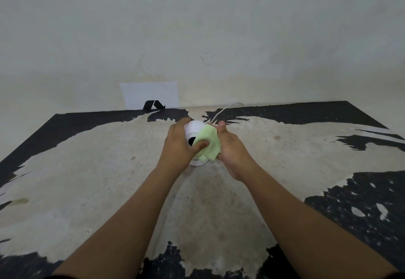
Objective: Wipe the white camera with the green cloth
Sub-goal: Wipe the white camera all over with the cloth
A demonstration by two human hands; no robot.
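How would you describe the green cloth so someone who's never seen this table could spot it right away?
Start at the worn table, black with pale peeled patches, and follow both forearms to where the hands meet near the far edge. Between them stands a white camera. The cloth is draped over its right side, the only pale green, soft thing there.

Upper frame: plain off-white wall (197, 27). Lower frame: worn surface (109, 180), black coating peeled. White paper sheet (151, 93) leans at centre-left.
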